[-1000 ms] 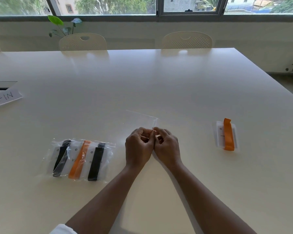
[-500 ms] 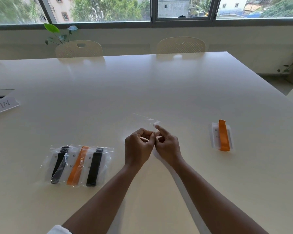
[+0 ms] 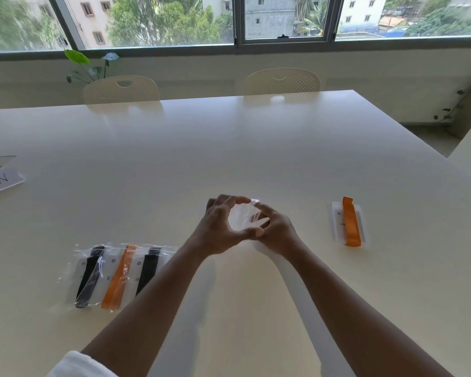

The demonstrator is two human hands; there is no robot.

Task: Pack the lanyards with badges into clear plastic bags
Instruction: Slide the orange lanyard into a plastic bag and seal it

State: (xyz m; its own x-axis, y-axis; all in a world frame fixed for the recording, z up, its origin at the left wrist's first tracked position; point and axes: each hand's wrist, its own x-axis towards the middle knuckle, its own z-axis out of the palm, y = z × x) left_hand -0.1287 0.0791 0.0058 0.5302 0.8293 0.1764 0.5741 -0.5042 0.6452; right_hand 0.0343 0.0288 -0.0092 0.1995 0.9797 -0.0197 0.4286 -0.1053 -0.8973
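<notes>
i see a clear plastic bag (image 3: 244, 217) held up above the table (image 3: 229, 148), right between my two hands and near the middle of the view. the left hand (image 3: 218, 227) curls its fingers over the bag's top edge while its thumb reaches under to the lower edge, so the hand forms a wide ring around the bag's mouth. the right hand (image 3: 276, 228) pinches the bag's right side, its forefinger up at the crinkled top corner and the thumb lower down, close to the left thumb. both hands are grasping the bag; the bag looks spread wide between them, though the plastic is so transparent that i cannot tell its exact outline.

well to the right of the hands, an orange lanyard with a white badge (image 3: 350, 221) lies flat on the table, not bagged. well to the left and nearer to me lie three packed bags (image 3: 117, 273) side by side, touching or overlapping: a black lanyard, an orange one, then another black one, each on a white badge.

at the far left edge a paper sign (image 3: 0, 182) with handwritten letters lies on the table. two pale chairs (image 3: 121, 89) stand at the far side, under the window.
</notes>
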